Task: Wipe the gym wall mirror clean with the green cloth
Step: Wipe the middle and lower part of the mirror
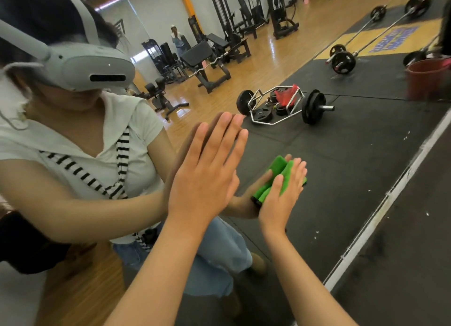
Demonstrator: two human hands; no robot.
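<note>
Pressing flat on the mirror (353,142), the left hand (207,169) lay with all its fingers straight and close together, holding nothing. Its own reflection met it fingertip to fingertip on the glass. Left of it in the mirror stood the person's reflection, with one grey headset (95,66) on the head, a white top and a striped strap across the chest.

Right of the left hand and lower on the mirror, the right hand (280,198) was flat too, its fingers straight and not curled. The cloth (286,177) lay between that palm and the mirror, held to the glass by the hand's push. Green folds stuck out beside the thumb and above the fingertips. Where the cloth ended and its reflection began could not be told cleanly. There were two hands, one cloth and one mirror.

Higher in the mirror, above the right hand, one hex bar (275,106) showed on a black mat. It had dark plates at both ends and something red lying inside its frame. Further right in the mirror lay two long barbells (343,62), side by side. At the mirror's far right edge one red bucket (427,79) showed, blurred. One white strip (390,196) ran along the mirror's lower edge, and right of it was dark floor (410,264).
</note>
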